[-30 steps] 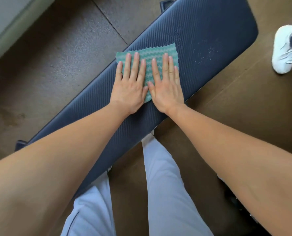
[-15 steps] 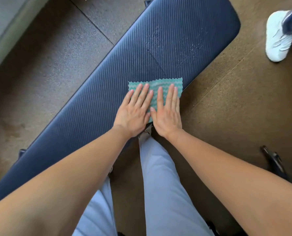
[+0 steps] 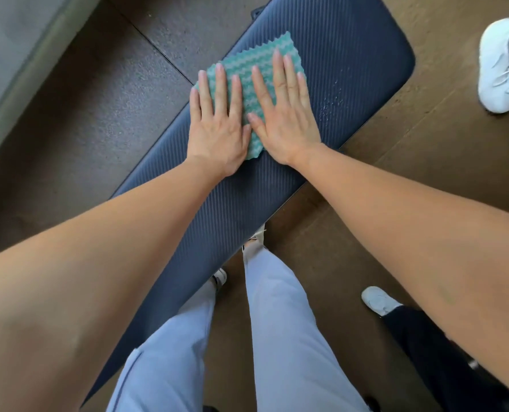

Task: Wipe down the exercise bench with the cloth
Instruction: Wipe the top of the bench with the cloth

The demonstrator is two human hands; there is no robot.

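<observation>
Head view: the green cloth (image 3: 247, 55) is laid flat on the dark blue bench (image 3: 351, 55), near its far end. It is pressed down by the L hand (image 3: 217, 132) & R hand (image 3: 283, 114), side by side, fingers straight, nothing gripped. Wet drops (image 3: 332, 99) are seen just R of the cloth. A white shoe (image 3: 498, 69) is seen top R.
</observation>
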